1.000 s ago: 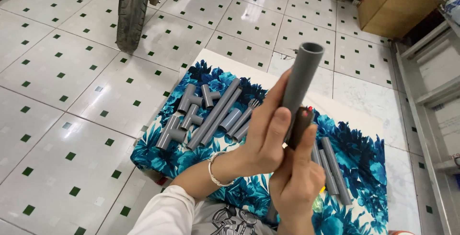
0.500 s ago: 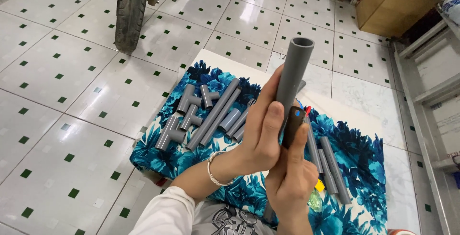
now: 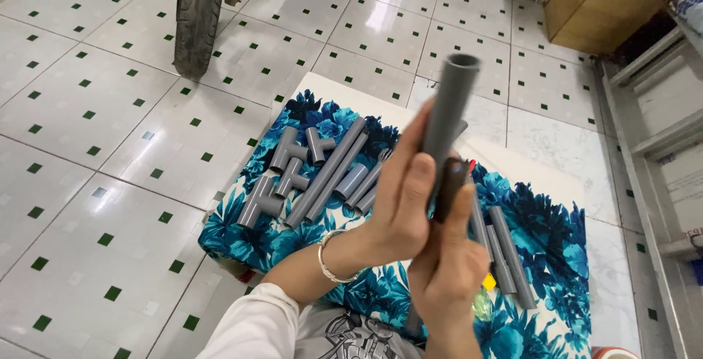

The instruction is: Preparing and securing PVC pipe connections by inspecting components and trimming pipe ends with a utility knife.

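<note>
Grey plastic pipe, one length, held upright at centre frame with its open end toward the top. Left hand: fingers wrapped together around the pipe's lower part, thumb lying along its front; a thin bracelet sits on the wrist. Right hand: just below the left, fingers closed on a dark, narrow object pressed against the pipe; what that object is cannot be told.

Blue floral cloth, spread over a low surface, centre to lower right. On it, left of the hands: several grey T-fittings, long grey pipes and short pipe pieces. Right of the hands: two more pipe lengths.

White floor tiles with small dark squares surround the cloth. Motorcycle tyre, upper left. Wooden cabinet, upper right.
</note>
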